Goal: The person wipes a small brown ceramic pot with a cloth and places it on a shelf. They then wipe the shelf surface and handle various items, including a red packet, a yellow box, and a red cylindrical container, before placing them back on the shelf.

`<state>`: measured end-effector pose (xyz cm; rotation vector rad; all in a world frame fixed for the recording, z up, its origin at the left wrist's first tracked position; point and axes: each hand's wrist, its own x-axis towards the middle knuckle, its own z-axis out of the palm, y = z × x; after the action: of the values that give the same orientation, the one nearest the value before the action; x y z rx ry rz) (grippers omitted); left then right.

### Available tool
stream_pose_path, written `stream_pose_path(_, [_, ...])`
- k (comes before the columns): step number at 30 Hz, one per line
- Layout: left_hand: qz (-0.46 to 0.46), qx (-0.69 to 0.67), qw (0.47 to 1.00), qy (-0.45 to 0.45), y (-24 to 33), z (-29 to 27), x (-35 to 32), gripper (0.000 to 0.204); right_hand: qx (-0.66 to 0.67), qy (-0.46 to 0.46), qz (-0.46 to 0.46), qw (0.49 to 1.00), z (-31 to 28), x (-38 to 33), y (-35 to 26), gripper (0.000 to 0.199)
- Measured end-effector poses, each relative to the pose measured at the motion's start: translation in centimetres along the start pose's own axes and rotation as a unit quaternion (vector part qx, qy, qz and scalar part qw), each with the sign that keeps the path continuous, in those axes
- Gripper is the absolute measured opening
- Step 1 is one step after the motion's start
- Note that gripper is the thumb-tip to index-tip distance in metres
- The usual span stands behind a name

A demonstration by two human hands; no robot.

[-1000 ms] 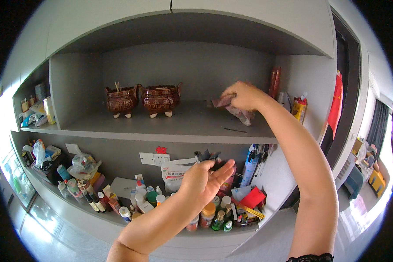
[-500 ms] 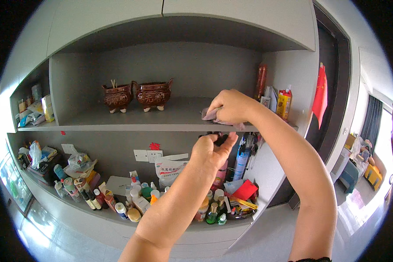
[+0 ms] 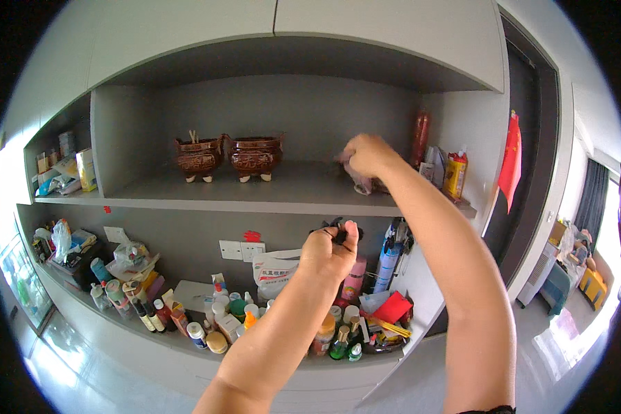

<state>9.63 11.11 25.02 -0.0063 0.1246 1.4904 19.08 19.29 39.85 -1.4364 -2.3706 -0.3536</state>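
While the right hand point(image 3: 370, 156), bent downward, clutches cloth point(image 3: 361, 182), the left hand point(image 3: 328, 255) seemingly grips a dark bundle point(image 3: 339, 229).

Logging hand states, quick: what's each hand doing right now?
Left hand: closed around a small dark bundle; exactly what it is cannot be told.
Right hand: closed, holding a greyish-pink cloth.

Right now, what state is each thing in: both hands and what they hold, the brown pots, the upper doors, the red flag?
Right hand: closed on cloth
Cloth: crumpled
Left hand: curled around dark item
Dark item: bunched, partly hidden
Left pot: upright, sticks inside
Right pot: upright, contents hidden
Upper doors: shut
Red flag: hanging
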Motion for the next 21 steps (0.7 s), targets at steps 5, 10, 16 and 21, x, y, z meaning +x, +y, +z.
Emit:
stream_pose_path(5, [0.042, 0.033, 0.999, 0.008, 2.8, -0.5, -0.2, 0.018, 0.282, -0.101, -0.114, 0.947, 2.3, 0.8, -4.1, 0.041])
stream_pose_path(10, [0.048, 0.061, 0.997, -0.001, 4.7, -0.9, -1.0, 0.013, 0.247, -0.056, -0.227, 0.94, 0.9, -3.5, -6.1, 0.04])
stream_pose_path(16, [-0.007, 0.092, 0.996, 0.015, 6.0, -0.3, -2.0, 0.012, 0.175, 0.042, -0.295, 0.939, 0.2, -8.7, -5.8, 0.033])
stream_pose_path(21, [-0.016, 0.114, 0.992, 0.048, 5.4, -0.6, -2.9, 0.012, 0.284, 0.116, -0.238, 0.922, -2.6, -11.8, -2.7, 0.032])
